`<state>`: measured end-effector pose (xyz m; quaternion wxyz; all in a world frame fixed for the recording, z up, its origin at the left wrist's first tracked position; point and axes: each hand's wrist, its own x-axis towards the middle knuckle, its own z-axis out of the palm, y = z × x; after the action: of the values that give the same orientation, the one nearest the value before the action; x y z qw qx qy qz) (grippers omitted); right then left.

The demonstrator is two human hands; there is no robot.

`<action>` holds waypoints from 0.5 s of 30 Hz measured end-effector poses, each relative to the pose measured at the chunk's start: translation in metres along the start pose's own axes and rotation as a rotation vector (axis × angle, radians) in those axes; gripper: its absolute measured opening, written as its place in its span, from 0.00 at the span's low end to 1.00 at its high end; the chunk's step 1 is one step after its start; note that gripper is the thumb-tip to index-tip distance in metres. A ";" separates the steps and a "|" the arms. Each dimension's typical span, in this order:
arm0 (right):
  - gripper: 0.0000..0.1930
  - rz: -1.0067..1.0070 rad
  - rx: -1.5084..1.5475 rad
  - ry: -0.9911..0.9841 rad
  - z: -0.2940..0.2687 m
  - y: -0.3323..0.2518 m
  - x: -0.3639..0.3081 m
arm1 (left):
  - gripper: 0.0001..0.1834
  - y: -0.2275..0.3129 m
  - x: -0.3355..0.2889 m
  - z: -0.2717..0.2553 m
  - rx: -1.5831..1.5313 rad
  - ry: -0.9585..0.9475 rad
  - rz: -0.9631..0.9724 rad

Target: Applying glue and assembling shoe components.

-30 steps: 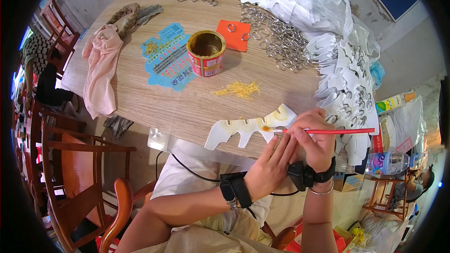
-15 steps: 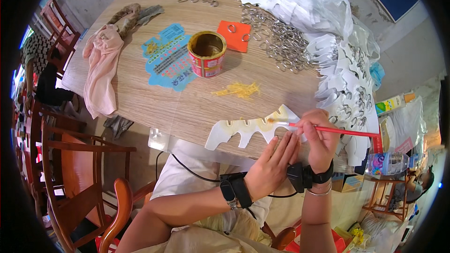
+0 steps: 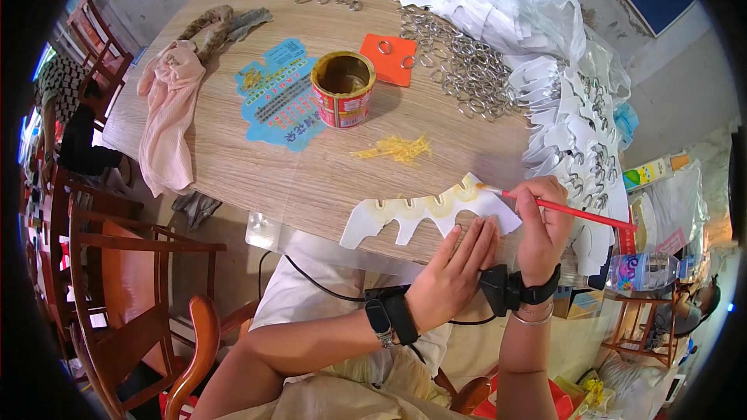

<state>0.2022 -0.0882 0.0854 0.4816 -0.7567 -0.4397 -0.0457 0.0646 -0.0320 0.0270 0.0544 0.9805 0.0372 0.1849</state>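
Note:
A white scalloped cutout piece (image 3: 405, 212) lies at the near table edge, with yellowish glue-like smears along its notched upper side. My left hand (image 3: 455, 268) rests on its lower right part, fingers stretched flat. In my right hand (image 3: 541, 222) is a thin red-handled paintbrush (image 3: 572, 211), pinched between the fingers. Its bristle tip meets the upper right end of the cutout. Behind stands an open red tin (image 3: 343, 106) with a yellow-brown crusted rim. Yellow strands (image 3: 395, 149) lie on the wood between tin and cutout.
Many metal rings (image 3: 471, 70) are heaped at the back right, beside a white plastic bag (image 3: 513, 8). Stacked white cutouts with rings (image 3: 572, 155) line the right edge. An orange square (image 3: 387, 61), a blue printed sheet (image 3: 276, 101) and a pink cloth (image 3: 171, 113) lie farther back and left.
My right hand has shifted slightly right with the paintbrush, its tip going from the cutout's middle notches to the upper right end. My left hand stays put.

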 end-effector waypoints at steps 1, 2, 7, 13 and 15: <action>0.05 0.010 -0.004 0.014 0.000 -0.001 0.000 | 0.32 0.000 0.000 0.001 0.003 0.003 -0.002; 0.05 0.010 -0.011 -0.003 -0.001 0.000 -0.001 | 0.32 0.001 0.000 0.001 0.005 0.005 -0.004; 0.05 -0.033 0.034 -0.099 -0.004 0.000 -0.001 | 0.32 0.001 -0.001 0.002 -0.001 0.010 -0.010; 0.04 -0.044 0.041 -0.128 0.001 0.000 -0.001 | 0.32 0.001 -0.001 0.003 -0.011 -0.001 -0.005; 0.04 -0.029 -0.013 -0.093 -0.004 0.004 -0.001 | 0.32 0.001 0.000 0.002 -0.013 0.007 -0.005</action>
<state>0.2055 -0.0921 0.0841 0.4551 -0.7546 -0.4723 -0.0202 0.0653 -0.0330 0.0254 0.0610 0.9794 0.0387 0.1885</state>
